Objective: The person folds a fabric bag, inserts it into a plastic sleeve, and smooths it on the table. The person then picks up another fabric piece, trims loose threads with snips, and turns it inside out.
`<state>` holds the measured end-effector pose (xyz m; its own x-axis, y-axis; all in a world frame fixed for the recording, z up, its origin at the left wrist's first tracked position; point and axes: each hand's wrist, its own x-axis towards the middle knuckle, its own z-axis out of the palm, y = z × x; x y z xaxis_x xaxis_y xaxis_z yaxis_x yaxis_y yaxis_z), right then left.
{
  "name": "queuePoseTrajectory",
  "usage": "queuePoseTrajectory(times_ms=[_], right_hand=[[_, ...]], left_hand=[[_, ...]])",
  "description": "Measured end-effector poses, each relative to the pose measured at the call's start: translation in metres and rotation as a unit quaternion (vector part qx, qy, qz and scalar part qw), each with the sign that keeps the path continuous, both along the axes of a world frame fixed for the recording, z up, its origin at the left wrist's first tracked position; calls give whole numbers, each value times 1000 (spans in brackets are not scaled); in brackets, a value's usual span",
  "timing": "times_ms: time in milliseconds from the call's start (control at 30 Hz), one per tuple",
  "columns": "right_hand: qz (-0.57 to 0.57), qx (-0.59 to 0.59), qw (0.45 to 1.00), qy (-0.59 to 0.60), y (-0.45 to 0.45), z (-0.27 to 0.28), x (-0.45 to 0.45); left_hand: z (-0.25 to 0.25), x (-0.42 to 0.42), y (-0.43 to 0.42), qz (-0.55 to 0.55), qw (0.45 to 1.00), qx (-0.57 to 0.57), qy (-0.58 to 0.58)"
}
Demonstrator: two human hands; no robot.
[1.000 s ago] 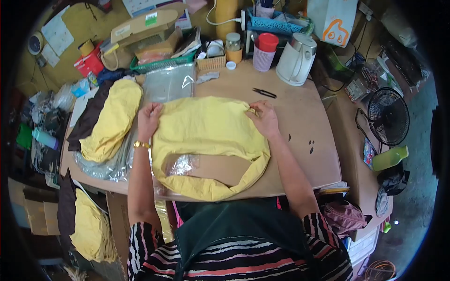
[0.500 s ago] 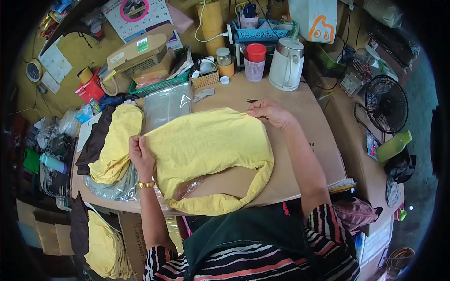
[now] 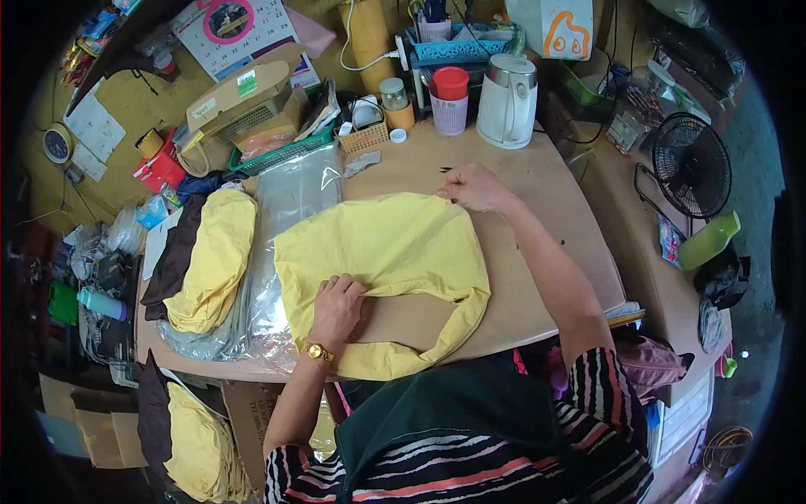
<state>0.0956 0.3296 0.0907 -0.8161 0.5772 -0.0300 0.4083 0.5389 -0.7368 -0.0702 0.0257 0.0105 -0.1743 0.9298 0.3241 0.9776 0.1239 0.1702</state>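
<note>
Yellow bag (image 3: 382,239) lies spread on the desk (image 3: 520,290)

Nearest is the person's striped shirt (image 3: 470,472) under a dark green apron (image 3: 445,412). Off to the left, below the desk's edge, hangs or lies a stack of yellow cloth (image 3: 197,445); which, I cannot tell.

The bag's strap loops toward the apron, with desk showing through the opening. The left hand (image 3: 337,307), a gold watch (image 3: 316,351) on its wrist, rests with bent fingers on the cloth by the opening; whether it grips any cannot be told. Farther up, the right hand (image 3: 470,186) pinches the bag's upper right corner between thumb and fingers.

Left of the bag are clear plastic sheets (image 3: 306,189), then a folded yellow bundle (image 3: 217,260) beside dark brown cloth (image 3: 175,259).

Toward the back of the desk stand a white kettle (image 3: 508,102), a pink cup (image 3: 449,115) and a jar (image 3: 392,94), with a green basket (image 3: 281,155) farther left. A calendar (image 3: 239,46) hangs on the wall behind.
</note>
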Motion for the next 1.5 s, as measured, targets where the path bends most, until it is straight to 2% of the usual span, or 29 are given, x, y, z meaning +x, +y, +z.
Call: queuePoseTrajectory(times_ms=[33,100,133,200,267,300,333,400,467,500,567,600,667,700,733,767,833,933,967,1000,1067,1133,1200,1300,1367,1400,1433,1467,1500], right_hand=[[-1,-2,1000,1,0,1,-2],[-80,223,968,88,1,5,-12],[-82,221,968,87,4,7,-19],[-71,271,906,317,12,11,-31],[-120,263,912,292,24,14,-29],[-168,254,915,264,28,12,-23],[-173,252,916,261,28,6,-10],[-145,187,971,-35,25,-7,24],[-206,139,960,-130,9,-19,48],[-209,137,959,-133,11,-34,50],[-204,44,973,-97,17,-84,47],[-207,43,973,-96,18,-96,41],[-147,125,981,25,12,-108,23],[-147,122,981,26,10,-104,18],[-212,91,972,49,13,-95,13],[-276,60,957,71,17,-88,8],[-281,67,955,59,23,-91,5],[-270,82,959,35,5,-97,-10],[-258,92,962,24,-1,-97,-16],[-252,89,963,23,-6,-93,-20],[-248,87,965,19,-18,-82,-25],[-231,109,967,16,-28,-72,-29],[-216,133,967,12,-32,-69,-28],[-206,125,969,58,-35,-59,-17],[-197,-105,969,105,-47,-37,5],[-201,-106,968,106,-48,-47,13],[-197,-188,955,114,-48,-61,23],[-190,-268,936,123,-50,-72,29],[-190,-269,936,125,-59,-74,34]], left_hand=[[2,2,-2,-3,1000,22,-19],[12,8,-3,-6,998,41,-40],[23,10,1,24,995,93,7],[41,24,0,53,987,141,52],[54,41,1,54,979,195,33],[49,49,-5,-18,992,116,-48],[49,64,-9,-32,996,-1,-80],[44,83,-15,-32,994,-94,-46],[29,80,-11,-33,996,-77,-29],[21,80,-10,-29,998,-61,-14],[18,75,-4,-25,999,-37,-1],[20,71,3,-17,1000,-9,15],[25,64,4,-7,998,2,55],[19,54,-1,24,995,-97,-11],[18,48,-4,56,977,-193,-76],[20,49,-12,57,977,-194,-73],[35,58,-38,64,989,-56,-121],[54,65,-62,43,985,-133,-101],[63,67,-63,71,968,-204,-126],[72,69,-56,77,967,-206,-128],[83,74,-28,50,985,-52,-154],[79,81,11,26,985,-1,-168],[69,91,55,-5,991,109,-71],[40,77,92,57,994,28,-85],[26,68,97,34,994,44,-96],[24,64,98,14,992,58,-108],[29,63,96,11,992,57,-108],[36,64,93,24,983,58,-170],[42,64,92,39,971,58,-231]])
